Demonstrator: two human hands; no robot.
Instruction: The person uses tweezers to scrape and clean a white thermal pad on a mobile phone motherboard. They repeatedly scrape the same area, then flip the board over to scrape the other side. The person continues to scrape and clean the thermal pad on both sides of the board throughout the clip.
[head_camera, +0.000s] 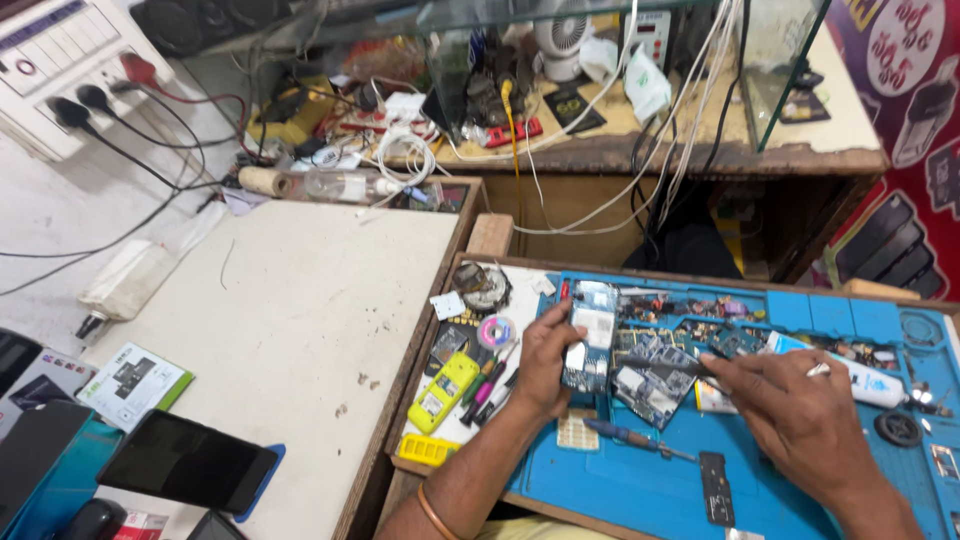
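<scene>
Fingers (563, 335) of the left hand (548, 362) curl closed round a phone (590, 335), a flat rectangle opened to show metal shields and dark board, held tilted above the mat (620, 485). Its left edge lies against the fingers, thumb on the near face. The right hand (795, 415) pinches a thin metal tool (708, 372), fingers closed on it, tip pointing left towards a loose circuit board (655, 378) just beside the phone. A ring glints on one finger. Under both lies the blue rubbery mat, with moulded compartments along its far edge. A screwdriver (635, 438) rests on it near the wrists; a yellow phone (443, 390) lies left, on the worktop (280, 300).
</scene>
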